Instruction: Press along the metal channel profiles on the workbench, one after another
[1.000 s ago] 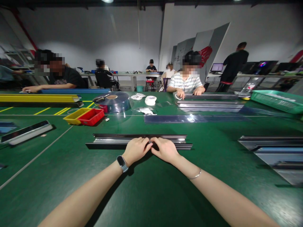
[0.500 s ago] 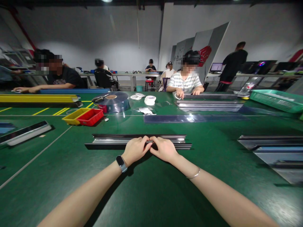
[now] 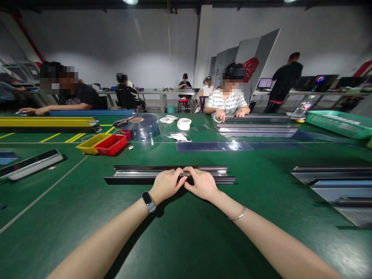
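Note:
A black metal channel profile, silvery inside, lies crosswise on the green table in front of me. My left hand is closed over its near wall around the middle, thumb on the near side and fingers reaching into the channel. Close beside it, my right hand grips the same wall in a matching way. The thumbs and fingertips of both hands nearly meet. Whatever small thing may lie under the fingertips is hidden.
Beyond the profile stand a yellow bin and a red bin, a roll of clear film, white tape rolls and a clear strip. More profiles lie at right. A co-worker sits opposite.

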Demonstrator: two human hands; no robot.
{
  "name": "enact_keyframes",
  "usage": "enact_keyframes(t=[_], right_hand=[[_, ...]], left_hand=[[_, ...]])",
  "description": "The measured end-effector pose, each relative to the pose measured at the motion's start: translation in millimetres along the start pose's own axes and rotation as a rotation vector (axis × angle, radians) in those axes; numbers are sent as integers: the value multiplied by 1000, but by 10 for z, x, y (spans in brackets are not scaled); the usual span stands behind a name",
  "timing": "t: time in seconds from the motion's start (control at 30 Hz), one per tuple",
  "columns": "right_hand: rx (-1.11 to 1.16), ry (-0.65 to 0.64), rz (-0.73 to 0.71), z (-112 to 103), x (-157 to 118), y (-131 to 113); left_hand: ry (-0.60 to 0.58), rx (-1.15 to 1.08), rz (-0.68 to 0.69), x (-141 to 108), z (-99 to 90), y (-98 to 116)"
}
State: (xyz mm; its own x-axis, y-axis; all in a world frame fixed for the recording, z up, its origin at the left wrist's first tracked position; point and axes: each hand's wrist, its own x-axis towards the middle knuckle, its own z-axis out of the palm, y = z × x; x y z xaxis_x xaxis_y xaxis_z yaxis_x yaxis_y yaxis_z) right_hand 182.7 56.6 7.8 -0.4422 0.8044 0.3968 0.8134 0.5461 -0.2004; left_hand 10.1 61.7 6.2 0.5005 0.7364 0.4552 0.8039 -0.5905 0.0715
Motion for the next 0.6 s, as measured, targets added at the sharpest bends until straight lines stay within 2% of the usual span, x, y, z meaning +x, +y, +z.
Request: enact_keyframes(t=[0.13, 0.33, 0.6], right_hand=[[57, 20, 1, 3, -8, 4], [-4, -28, -16, -4, 10, 0], [12, 0, -13, 14, -9, 14]], left_hand=[[-1, 7, 11, -3, 3, -2], [25, -12, -5, -17, 7, -6], [10, 38, 44, 3, 9, -10]])
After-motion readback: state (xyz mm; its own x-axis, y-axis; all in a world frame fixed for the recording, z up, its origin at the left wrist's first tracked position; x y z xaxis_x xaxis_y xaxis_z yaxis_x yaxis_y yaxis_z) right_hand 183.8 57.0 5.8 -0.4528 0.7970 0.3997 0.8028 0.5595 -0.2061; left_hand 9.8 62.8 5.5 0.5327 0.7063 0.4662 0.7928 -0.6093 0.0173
